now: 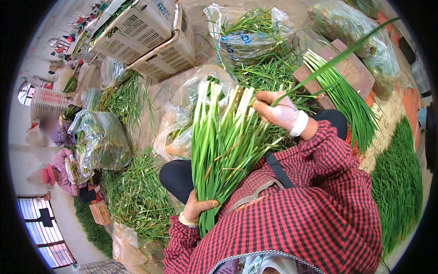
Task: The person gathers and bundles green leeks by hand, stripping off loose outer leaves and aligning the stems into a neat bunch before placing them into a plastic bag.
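A loose bunch of garlic chives [217, 147] lies across my lap, its pale stem ends pointing away from me. My left hand [200, 207], in a thin glove, grips the leafy end with the thumb on top. At the stem end, my gloved right hand [275, 109] pinches a long green blade [337, 61] between thumb and fingers. That blade sticks out far to the upper right. Some leaves in the bunch are brown or yellowed. To my right, a neat bundle of chives [342, 96] rests partly on a small reddish-brown board [361, 75].
Loose leaves [137, 198] cover the floor at left and ahead. Stacked plastic crates [160, 58] stand ahead left. Clear bags of greens [253, 42] surround me, one large bag [102, 140] at left. Many chives [397, 185] lie along the right. Another person [63, 167] sits at far left.
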{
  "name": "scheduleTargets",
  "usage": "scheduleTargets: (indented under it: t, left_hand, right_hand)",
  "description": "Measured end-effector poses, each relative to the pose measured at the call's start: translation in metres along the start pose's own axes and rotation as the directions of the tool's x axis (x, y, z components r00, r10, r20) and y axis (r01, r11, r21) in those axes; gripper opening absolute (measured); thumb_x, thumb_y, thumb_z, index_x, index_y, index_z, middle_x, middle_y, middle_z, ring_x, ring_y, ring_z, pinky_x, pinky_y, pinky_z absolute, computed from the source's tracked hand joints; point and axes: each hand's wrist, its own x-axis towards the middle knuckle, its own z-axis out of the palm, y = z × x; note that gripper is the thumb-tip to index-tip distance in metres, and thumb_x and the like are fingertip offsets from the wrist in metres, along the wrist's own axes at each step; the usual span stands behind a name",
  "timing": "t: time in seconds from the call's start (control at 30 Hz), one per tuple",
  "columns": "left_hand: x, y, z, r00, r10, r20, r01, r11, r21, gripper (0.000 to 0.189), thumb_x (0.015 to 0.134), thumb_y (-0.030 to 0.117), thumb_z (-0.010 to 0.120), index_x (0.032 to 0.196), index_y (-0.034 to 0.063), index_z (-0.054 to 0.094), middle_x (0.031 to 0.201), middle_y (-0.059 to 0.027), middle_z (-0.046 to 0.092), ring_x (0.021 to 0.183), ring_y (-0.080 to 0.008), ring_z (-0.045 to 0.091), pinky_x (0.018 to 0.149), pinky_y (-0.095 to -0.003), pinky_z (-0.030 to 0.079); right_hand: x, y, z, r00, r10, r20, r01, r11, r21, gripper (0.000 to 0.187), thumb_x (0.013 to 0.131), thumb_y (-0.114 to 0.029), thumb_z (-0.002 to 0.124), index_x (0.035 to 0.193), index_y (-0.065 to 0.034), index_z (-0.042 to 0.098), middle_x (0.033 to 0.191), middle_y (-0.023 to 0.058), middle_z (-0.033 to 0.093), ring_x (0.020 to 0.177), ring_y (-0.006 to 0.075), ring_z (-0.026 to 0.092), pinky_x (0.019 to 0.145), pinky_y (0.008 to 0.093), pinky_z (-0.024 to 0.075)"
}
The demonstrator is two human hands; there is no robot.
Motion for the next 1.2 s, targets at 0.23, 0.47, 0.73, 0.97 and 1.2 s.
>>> scheduleTargets:
  t: [0.23,0.47,0.73,0.97,1.2]
  left_hand:
    - [-0.001,-0.001,-0.007,0.999,-0.013,-0.031,0.015,0.998,0.058,0.061,0.072,-0.008,0.076,0.129,-0.0013,0.055,0.110,-0.0073,0.068,0.094,-0.0157,0.065,0.086,-0.0307,0.053]
    - [-0.007,0.001,-0.009,0.998,-0.001,-0.065,0.012,0.986,0.169,0.061,0.072,-0.009,0.075,0.130,-0.0009,0.055,0.114,-0.0085,0.067,0.097,-0.0170,0.065,0.089,-0.0314,0.053]
    - [-0.007,-0.005,-0.008,1.000,0.005,0.025,-0.010,0.975,0.221,0.067,0.074,-0.009,0.073,0.136,-0.0011,0.050,0.120,-0.0084,0.064,0.103,-0.0166,0.063,0.092,-0.0315,0.051]
    - [0.001,-0.005,-0.005,0.999,-0.021,0.041,0.009,0.962,0.273,0.066,0.074,-0.008,0.074,0.135,-0.0007,0.051,0.116,-0.0077,0.065,0.100,-0.0157,0.063,0.089,-0.0311,0.051]
    - [0.007,-0.013,-0.008,0.999,-0.034,0.027,0.026,0.968,0.250,0.067,0.075,-0.008,0.073,0.137,-0.0004,0.048,0.118,-0.0100,0.065,0.101,-0.0173,0.064,0.089,-0.0319,0.052]
  right_hand:
    - [0.010,0.048,-0.119,0.858,0.036,-0.512,-0.032,0.999,0.016,0.037,0.094,-0.027,0.065,0.116,0.0031,0.064,0.068,0.0050,0.067,0.050,0.0110,0.059,0.046,0.0265,0.0460]
    - [0.008,0.029,-0.102,0.795,-0.563,-0.227,0.235,0.630,-0.740,0.050,0.086,-0.031,0.071,0.125,-0.0022,0.059,0.122,0.0195,0.062,0.117,0.0334,0.058,0.103,0.0423,0.0440]
    - [0.042,-0.013,-0.041,0.935,-0.016,0.354,0.128,0.946,-0.297,0.032,0.082,-0.023,0.077,0.103,-0.0024,0.064,0.082,0.0016,0.063,0.077,0.0097,0.056,0.075,0.0261,0.0471]
    - [0.036,0.013,-0.029,0.936,0.144,0.322,-0.138,0.990,-0.040,0.039,0.080,-0.017,0.080,0.108,-0.0028,0.057,0.088,0.0033,0.065,0.074,0.0100,0.061,0.062,0.0265,0.0502]
    - [0.029,0.031,-0.004,0.992,-0.074,0.105,0.048,0.972,0.229,0.044,0.079,-0.010,0.078,0.117,0.0001,0.058,0.090,0.0066,0.068,0.082,0.0115,0.064,0.075,0.0266,0.0514]
